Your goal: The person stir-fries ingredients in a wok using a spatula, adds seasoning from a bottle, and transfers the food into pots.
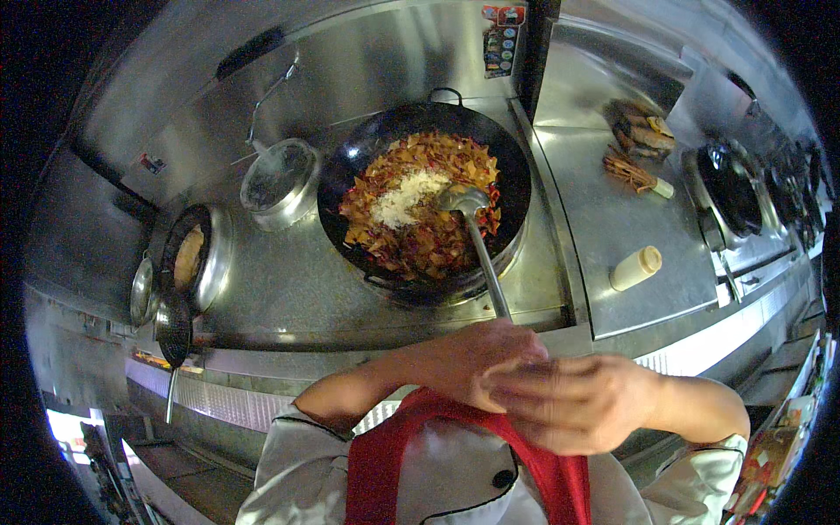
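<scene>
A large black wok (341,220) holds browned, reddish pieces of food (374,190) with a pale heap of a crumbly ingredient (413,193) on top. The bowl of a metal wok ladle (466,197) rests on the food, its long handle running down towards me. My left hand (485,361) is at the handle's near end, apparently around it, its fingers partly hidden. My right hand (577,400) is against my left hand, slightly blurred, with its fingers bent; whether it also grips the handle is hidden.
Left of the wok stand a steel pot (279,190) under a tap (256,111) and another wok (216,256) with a perforated skimmer (174,328) near it. To the right are a pale squeeze bottle (636,268), a brush of thin sticks (633,172) and another black wok (728,190).
</scene>
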`<state>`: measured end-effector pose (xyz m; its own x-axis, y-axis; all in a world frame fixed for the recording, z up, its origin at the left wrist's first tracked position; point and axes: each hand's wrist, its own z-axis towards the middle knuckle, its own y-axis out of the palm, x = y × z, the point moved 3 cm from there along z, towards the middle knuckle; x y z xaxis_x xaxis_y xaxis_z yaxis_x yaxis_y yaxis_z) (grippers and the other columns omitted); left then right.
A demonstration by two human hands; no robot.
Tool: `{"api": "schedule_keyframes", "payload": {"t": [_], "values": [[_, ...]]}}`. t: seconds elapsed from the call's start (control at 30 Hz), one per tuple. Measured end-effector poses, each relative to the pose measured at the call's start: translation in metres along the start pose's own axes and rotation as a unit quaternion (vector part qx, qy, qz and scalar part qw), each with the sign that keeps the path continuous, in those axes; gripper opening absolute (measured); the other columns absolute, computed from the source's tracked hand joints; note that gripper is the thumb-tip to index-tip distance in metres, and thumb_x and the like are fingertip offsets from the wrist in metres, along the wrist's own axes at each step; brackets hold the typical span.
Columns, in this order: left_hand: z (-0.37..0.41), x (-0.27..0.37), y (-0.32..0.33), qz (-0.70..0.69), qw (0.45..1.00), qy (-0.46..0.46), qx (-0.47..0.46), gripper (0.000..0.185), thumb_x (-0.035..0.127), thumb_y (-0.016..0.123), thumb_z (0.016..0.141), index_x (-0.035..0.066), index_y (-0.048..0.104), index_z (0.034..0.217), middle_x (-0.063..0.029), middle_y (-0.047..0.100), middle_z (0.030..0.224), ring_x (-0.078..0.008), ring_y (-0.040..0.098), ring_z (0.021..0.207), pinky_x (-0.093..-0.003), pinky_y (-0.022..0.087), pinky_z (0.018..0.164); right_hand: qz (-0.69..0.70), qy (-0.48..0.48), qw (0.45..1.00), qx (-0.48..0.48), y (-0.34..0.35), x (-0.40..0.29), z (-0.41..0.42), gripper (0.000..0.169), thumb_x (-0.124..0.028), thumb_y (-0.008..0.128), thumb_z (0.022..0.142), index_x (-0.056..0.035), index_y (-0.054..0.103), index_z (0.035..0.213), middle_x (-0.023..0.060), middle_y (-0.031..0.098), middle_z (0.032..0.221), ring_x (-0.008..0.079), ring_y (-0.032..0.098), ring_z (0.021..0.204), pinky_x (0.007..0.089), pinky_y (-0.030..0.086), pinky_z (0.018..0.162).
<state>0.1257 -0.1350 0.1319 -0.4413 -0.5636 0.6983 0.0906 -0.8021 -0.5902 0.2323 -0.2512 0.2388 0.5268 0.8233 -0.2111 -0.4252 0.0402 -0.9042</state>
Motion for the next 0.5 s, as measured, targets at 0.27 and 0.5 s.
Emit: {"api": "schedule_keyframes", "payload": {"t": [0.27, 0.5], "values": [[0.012, -0.016, 0.0, 0.131, 0.963, -0.166, 0.166, 0.066, 0.025, 0.081, 0.061, 0.002, 0.048, 0.113, -0.0166, 0.057, 0.102, -0.0348, 0.056, 0.095, -0.0439, 0.043, 0.082, 0.073, 0.329, 0.93, 0.146, 0.011, 0.051, -0.03, 0.021, -0.011, 0.05, 0.089, 0.0029, 0.06, 0.101, 0.0216, 0.063, 0.105, 0.038, 0.062, 0.098, 0.0393, 0.049, 0.09], [0.038, -0.022, 0.014, 0.123, 0.942, -0.225, 0.218, 0.063, 0.02, 0.082, 0.06, 0.004, 0.049, 0.111, -0.0171, 0.058, 0.098, -0.036, 0.058, 0.089, -0.0453, 0.044, 0.077, 0.233, 0.365, 0.824, 0.366, 0.004, 0.077, -0.068, 0.044, -0.037, 0.038, 0.1, 0.0016, 0.053, 0.114, 0.017, 0.056, 0.104, 0.0272, 0.058, 0.102, 0.0343, 0.045, 0.086]]}}
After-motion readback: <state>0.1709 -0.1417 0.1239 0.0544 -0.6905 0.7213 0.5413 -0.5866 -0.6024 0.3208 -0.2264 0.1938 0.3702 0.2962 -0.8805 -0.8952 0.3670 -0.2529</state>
